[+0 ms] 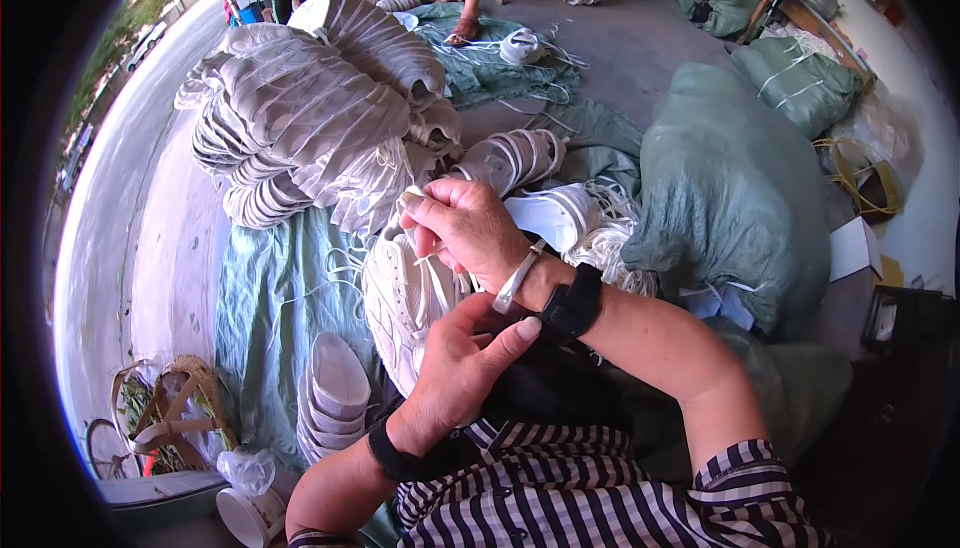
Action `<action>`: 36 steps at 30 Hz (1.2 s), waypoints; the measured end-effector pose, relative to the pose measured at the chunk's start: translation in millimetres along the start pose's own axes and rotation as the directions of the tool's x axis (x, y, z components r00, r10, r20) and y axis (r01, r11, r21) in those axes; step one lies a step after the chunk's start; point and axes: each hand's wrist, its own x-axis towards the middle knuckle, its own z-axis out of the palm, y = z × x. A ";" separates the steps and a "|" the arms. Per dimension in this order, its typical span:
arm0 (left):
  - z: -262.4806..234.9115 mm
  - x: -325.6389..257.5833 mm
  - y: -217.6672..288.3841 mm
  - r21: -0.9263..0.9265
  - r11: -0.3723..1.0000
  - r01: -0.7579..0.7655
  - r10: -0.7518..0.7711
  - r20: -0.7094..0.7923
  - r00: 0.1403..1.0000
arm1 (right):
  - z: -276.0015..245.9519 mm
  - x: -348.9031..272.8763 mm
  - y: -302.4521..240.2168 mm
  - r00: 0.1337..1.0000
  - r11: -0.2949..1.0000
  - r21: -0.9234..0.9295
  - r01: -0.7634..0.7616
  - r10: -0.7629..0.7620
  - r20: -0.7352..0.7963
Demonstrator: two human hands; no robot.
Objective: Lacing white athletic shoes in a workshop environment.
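Note:
A white shoe upper [393, 293] with lace holes and loose laces stands upright in front of me. My left hand [450, 363] is closed at its lower right edge, thumb pointing right; most of its fingertips are hidden. Above the upper, my right hand [470, 233] pinches a white shoelace [413, 193], whose strand hangs down to the upper. Just left of my left hand stands a small nested stack of white shoe uppers [335, 388].
A large heap of white uppers [310, 98] lies ahead on green sheeting [270, 288]. Bundled laces [610, 228] lie near my right forearm. A bulging green sack [730, 188] stands right. A woven basket [185, 403] and white bucket [250, 513] sit left. Other people sit far ahead.

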 end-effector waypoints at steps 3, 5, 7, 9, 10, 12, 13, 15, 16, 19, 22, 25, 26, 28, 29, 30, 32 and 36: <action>-4.5 -0.2 -5.7 -0.050 0.999 -0.014 0.010 -0.079 0.997 | -3.8 5.7 8.9 0.998 0.988 0.143 -0.058 0.058 0.004; -12.3 4.1 -8.7 0.048 0.999 -0.001 0.003 -0.057 0.998 | -4.1 5.2 10.0 0.990 0.959 0.245 -0.141 0.138 0.031; -14.5 3.5 -3.0 0.081 0.996 0.039 -0.037 -0.026 0.999 | -7.2 6.5 16.8 0.959 0.835 0.472 -0.282 0.265 0.104; -14.5 3.3 -0.4 0.114 0.990 0.078 -0.079 0.005 0.997 | -10.9 12.2 23.8 0.950 0.765 0.567 -0.306 0.288 0.124; -14.3 3.8 -1.7 0.098 0.991 0.090 -0.092 0.009 0.996 | -12.0 13.5 26.5 0.937 0.717 0.612 -0.334 0.324 0.133; -14.6 4.6 -4.2 0.081 0.991 0.105 -0.106 0.016 0.994 | -15.1 16.7 33.6 0.923 0.641 0.679 -0.358 0.354 0.152; -14.2 3.9 -4.8 0.062 0.993 0.105 -0.106 0.010 0.994 | -16.6 18.0 36.0 0.923 0.641 0.679 -0.358 0.355 0.151; -14.2 3.8 -7.8 0.042 0.994 0.105 -0.105 0.005 0.994 | -19.1 20.4 39.6 0.922 0.569 0.744 -0.349 0.350 0.165; -16.4 4.7 -12.8 0.030 0.995 0.093 -0.094 0.014 0.996 | -18.7 20.0 41.2 0.921 0.562 0.749 -0.351 0.354 0.166; -20.5 6.9 -17.2 0.022 0.998 0.065 -0.065 0.031 0.997 | -19.1 18.9 42.0 0.922 0.535 0.764 -0.361 0.330 0.204; -25.0 10.8 -27.0 0.107 0.994 0.006 -0.012 0.053 0.999 | -17.9 17.1 41.6 0.915 0.577 0.717 -0.391 0.325 0.238; -26.6 3.9 -22.8 0.211 0.977 -0.026 0.017 0.043 0.999 | -11.0 13.0 36.2 0.937 0.839 0.430 -0.334 0.247 0.246; -28.1 -1.1 -16.5 0.284 0.958 -0.037 0.051 -0.039 0.998 | -5.9 9.0 25.4 0.957 0.949 0.215 -0.230 0.180 0.227; -40.4 -8.7 -15.8 0.301 0.947 -0.108 0.177 -0.213 0.961 | 0.8 6.7 16.5 0.956 0.991 0.040 -0.129 0.114 0.271; -48.5 -13.5 -11.2 0.186 0.971 -0.151 0.197 -0.261 0.945 | -0.6 7.3 15.8 0.957 0.991 0.041 -0.126 0.110 0.269; -59.0 -17.3 -9.7 0.177 0.968 -0.179 0.228 -0.315 0.921 | -2.6 7.9 16.1 0.947 0.957 0.195 -0.215 0.155 0.280; -75.9 -20.4 -6.5 0.188 0.958 -0.216 0.278 -0.431 0.858 | -6.5 11.1 18.8 0.902 0.837 0.409 -0.363 0.207 0.378; -96.1 -18.2 -3.5 0.008 0.977 -0.212 0.192 -0.464 0.865 | -2.7 -5.4 -3.3 0.896 0.963 0.024 -0.268 0.240 0.373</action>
